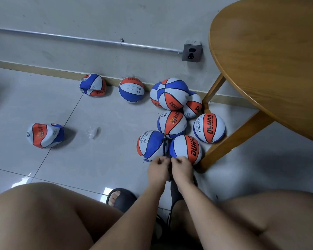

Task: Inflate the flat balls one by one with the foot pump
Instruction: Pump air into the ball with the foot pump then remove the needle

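Evidently pinching the black hose with left hand and right hand, fingers curled on it — to steady its tip in the nearest ball. Leaving two flat balls on the floor.

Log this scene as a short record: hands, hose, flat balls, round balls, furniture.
hands: left hand pinches the hose's near end; right hand curled beside it, grip unclear
hose: black hose runs up onto the near ball
flat balls: two, the left flat ball on open floor and the wall flat ball at the skirting
round balls: lone ball by the wall; cluster by the table leg
furniture: wooden table, right
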`<state>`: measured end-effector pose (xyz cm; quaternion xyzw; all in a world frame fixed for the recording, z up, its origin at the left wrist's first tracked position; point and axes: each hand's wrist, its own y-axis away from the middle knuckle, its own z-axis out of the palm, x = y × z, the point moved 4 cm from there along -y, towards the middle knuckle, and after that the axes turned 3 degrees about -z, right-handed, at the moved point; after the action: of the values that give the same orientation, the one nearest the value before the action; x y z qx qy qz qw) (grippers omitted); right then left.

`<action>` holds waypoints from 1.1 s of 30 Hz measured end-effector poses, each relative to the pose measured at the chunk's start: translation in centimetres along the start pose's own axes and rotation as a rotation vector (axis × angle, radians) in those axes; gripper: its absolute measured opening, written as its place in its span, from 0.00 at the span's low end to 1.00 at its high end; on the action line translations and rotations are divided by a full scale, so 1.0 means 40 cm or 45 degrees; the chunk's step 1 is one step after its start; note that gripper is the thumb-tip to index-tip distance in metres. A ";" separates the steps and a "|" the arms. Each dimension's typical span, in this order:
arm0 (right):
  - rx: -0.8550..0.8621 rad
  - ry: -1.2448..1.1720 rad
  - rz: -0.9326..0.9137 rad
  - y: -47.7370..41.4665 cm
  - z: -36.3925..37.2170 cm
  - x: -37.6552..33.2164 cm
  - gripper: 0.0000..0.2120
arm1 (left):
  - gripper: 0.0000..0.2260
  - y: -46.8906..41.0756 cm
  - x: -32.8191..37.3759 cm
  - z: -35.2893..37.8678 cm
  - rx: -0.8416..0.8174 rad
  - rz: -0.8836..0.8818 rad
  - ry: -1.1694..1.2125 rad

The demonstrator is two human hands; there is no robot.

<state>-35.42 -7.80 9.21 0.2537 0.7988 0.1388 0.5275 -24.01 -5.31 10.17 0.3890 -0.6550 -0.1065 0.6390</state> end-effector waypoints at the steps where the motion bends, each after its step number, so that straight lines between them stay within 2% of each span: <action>1: 0.026 -0.046 -0.041 -0.006 -0.004 -0.033 0.05 | 0.04 0.000 0.032 0.005 0.004 0.048 0.046; 5: 0.071 -0.201 -0.124 -0.022 -0.020 -0.108 0.04 | 0.02 -0.003 0.104 0.019 -0.060 0.127 0.153; 11: -0.102 -0.297 0.033 -0.011 0.003 -0.018 0.07 | 0.03 -0.020 0.040 0.008 -0.082 0.005 0.160; 14: -0.108 -0.256 0.081 -0.007 0.006 0.026 0.07 | 0.03 -0.025 0.005 0.003 -0.087 -0.037 0.127; 19: -0.073 -0.178 0.130 0.008 -0.001 0.086 0.07 | 0.03 -0.031 -0.061 -0.007 -0.058 -0.077 -0.051; 26: -0.133 0.002 0.237 0.009 -0.003 0.167 0.13 | 0.08 -0.029 -0.131 -0.011 -0.115 -0.176 -0.327; 30: -0.045 0.022 0.165 -0.003 0.004 0.134 0.10 | 0.05 -0.029 -0.102 -0.009 -0.093 -0.141 -0.226; 33: 0.014 -0.004 0.028 -0.025 0.003 0.055 0.10 | 0.06 -0.027 -0.028 0.000 -0.055 -0.052 -0.069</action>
<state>-36.26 -7.43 6.95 0.2655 0.7960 0.1399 0.5257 -23.74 -5.32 8.62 0.3855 -0.6616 -0.1440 0.6268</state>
